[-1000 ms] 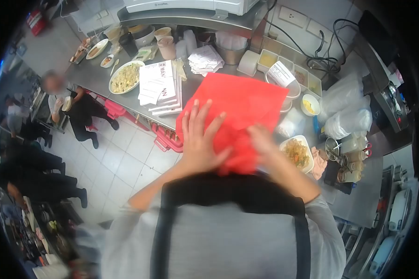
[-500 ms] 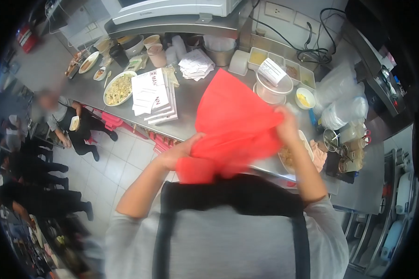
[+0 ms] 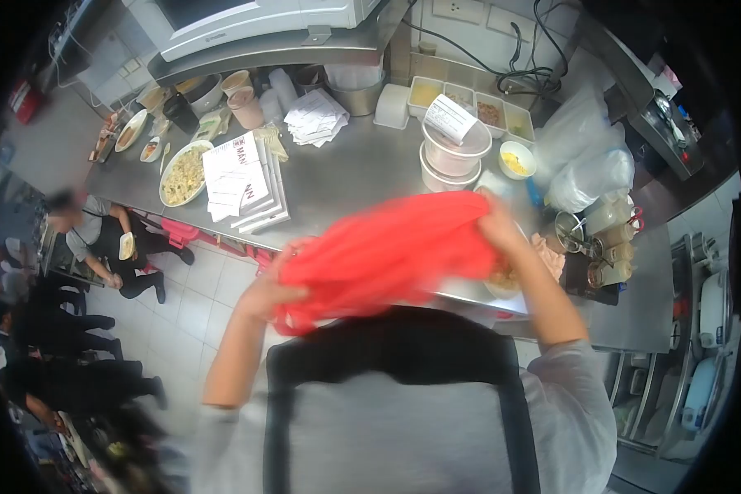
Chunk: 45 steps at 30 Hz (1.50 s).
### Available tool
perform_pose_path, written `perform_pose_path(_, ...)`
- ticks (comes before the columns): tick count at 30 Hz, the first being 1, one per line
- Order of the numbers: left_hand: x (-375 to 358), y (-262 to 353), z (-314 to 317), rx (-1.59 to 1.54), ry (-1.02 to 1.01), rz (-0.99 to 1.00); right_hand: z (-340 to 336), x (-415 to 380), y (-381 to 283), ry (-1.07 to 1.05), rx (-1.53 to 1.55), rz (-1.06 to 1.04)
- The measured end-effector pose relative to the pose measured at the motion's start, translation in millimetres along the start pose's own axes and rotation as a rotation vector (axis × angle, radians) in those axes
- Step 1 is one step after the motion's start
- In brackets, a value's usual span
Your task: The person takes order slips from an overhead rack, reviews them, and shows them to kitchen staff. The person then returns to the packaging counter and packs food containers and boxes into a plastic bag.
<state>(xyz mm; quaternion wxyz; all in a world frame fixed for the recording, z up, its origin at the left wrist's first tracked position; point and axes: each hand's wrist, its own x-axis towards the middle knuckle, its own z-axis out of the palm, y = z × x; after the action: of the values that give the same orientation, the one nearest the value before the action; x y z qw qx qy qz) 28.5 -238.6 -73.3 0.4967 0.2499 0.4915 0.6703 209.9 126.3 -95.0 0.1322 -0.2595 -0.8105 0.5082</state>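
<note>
The left hand (image 3: pixel 273 284) and right hand (image 3: pixel 502 229) pinch opposite ends of a blurred red bag (image 3: pixel 379 251), stretched between them above the table's (image 3: pixel 329 185) near edge, close to the stacked tubs (image 3: pixel 453 156).

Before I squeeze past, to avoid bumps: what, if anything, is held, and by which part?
A soft red item: left hand at its left end, right hand at its right end.
</note>
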Motion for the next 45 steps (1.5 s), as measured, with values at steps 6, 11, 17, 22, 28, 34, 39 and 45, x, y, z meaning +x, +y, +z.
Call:
perform_pose_path(6,3,-80,-119,0.607,0.794,-0.028,15,-53,-76,-0.547,0.302,-0.159)
perform_pose_path(11,-31,-14,-41,-0.306,0.067,0.141,9,-5,-26,0.004,-0.658,-0.346)
perform_pose_path(17,20,-4,-27,1.301,0.678,-0.076,10,29,14,-0.454,-0.595,-0.174)
perform_pose_path(22,13,-1,-34,1.466,0.701,0.14,-79,74,-51,-0.232,-0.111,0.017)
perform_pose_path(28,-4,-3,-41,1.126,0.582,-0.044,-62,177,-85,-0.174,-0.853,-0.542)
perform_pose_path(34,-25,-5,-38,1.169,0.673,-0.158,-17,207,-131,-0.213,-0.71,-0.51)
perform_pose_path(39,-43,0,-35,1.105,0.556,-0.201,111,274,-90,-0.283,-0.552,-0.734)
perform_pose_path(45,-49,14,-29,0.999,0.521,-0.317,228,315,-1,-0.028,-0.815,-0.282)
